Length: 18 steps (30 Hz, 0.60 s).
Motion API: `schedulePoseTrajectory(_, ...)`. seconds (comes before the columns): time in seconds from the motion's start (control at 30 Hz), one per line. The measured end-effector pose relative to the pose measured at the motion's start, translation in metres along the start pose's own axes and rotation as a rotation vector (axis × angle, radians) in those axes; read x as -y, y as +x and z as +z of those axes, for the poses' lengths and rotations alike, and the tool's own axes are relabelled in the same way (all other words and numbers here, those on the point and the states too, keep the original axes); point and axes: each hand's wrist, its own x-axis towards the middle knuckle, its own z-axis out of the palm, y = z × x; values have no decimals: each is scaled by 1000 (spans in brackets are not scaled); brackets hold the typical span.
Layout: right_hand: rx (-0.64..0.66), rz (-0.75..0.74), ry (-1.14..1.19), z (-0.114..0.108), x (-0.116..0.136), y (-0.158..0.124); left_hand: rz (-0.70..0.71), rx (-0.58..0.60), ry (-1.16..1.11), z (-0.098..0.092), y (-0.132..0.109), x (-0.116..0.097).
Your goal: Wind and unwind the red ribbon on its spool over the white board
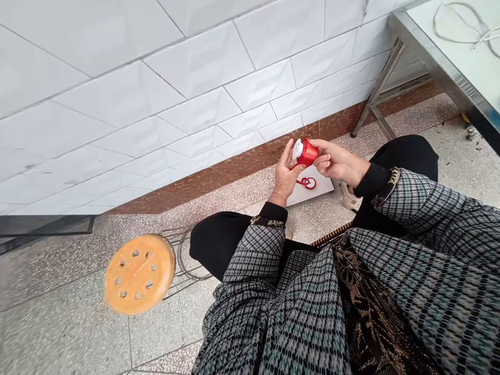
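Observation:
Between my two hands is a roll of red ribbon (308, 152) on a white spool, tilted so its white end faces left. My left hand (286, 174) curls around the white end, thumb underneath against the red. From the other side, my right hand (339, 162) pinches the roll with thumb and fingers. Below them, curled red ribbon (308, 183) shows against a white board (322, 188); I cannot tell whether it joins the roll.
A round orange stool (139, 274) with wire legs stands at the left. At the upper right is a metal-framed table (437, 62) with a white cable (474, 36) on it. A white tiled wall (187, 120) runs along the front. My bent knees flank the board.

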Motion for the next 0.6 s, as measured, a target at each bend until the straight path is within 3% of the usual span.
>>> schedulePoseTrajectory(0.17, -21, 18, -110, -4, 3, 0, -153, -15, -107, 3, -6, -13)
schedulePoseTrajectory(0.33, 12, -13, -73, 0, -1, -3, -258, -32, -232, 9, -7, -19)
schedulePoseTrajectory(0.6, -127, -341, -55, 11, -38, -3, -270, -136, -157, 30, -12, -21)
